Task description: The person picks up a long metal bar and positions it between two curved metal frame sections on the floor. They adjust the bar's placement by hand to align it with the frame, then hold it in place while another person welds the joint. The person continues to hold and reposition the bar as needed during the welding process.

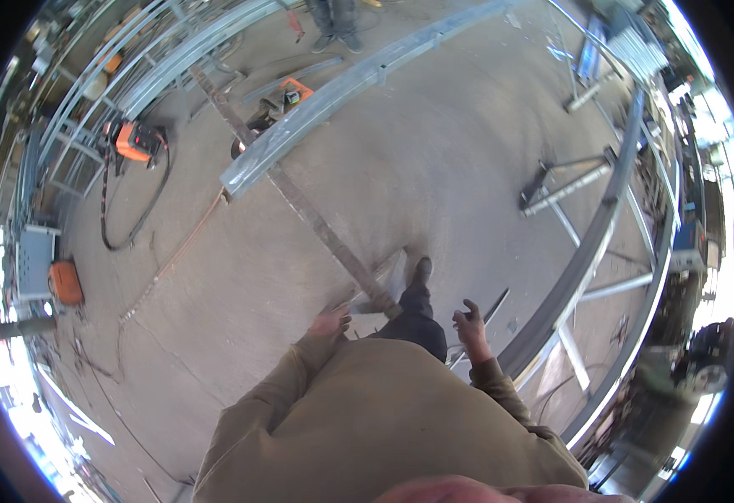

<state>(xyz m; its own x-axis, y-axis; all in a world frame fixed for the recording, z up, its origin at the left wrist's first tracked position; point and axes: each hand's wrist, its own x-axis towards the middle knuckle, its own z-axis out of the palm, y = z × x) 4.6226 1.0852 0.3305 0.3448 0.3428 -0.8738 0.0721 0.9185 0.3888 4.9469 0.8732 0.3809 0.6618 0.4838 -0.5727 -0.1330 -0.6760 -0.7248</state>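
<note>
On a dial centred on the wearer's khaki-brown top (400, 411), with twelve straight ahead, the left hand (330, 324) sits between ten and eleven o'clock. Its fingers look bent, but it is blurred, and whether they close on anything cannot be told. Near it, toward twelve, is the close end of a long, narrow, rusty brown metal bar (321, 230), which runs out toward eleven and passes under the end of a long silvery metal beam (317, 113).

The right hand (470, 327), between one and two, is raised with fingers apart, gripping nothing visible. Just beside it, farther out toward two, is a thin dark strip (496, 305). Beyond that, a long curved grey metal beam (581, 272) sweeps past from two to three.

A dark boot (422, 270) is planted at twelve. An orange-and-black machine (135, 142) with a black hose stands between ten and eleven; another person's legs (332, 21) are just short of twelve.
</note>
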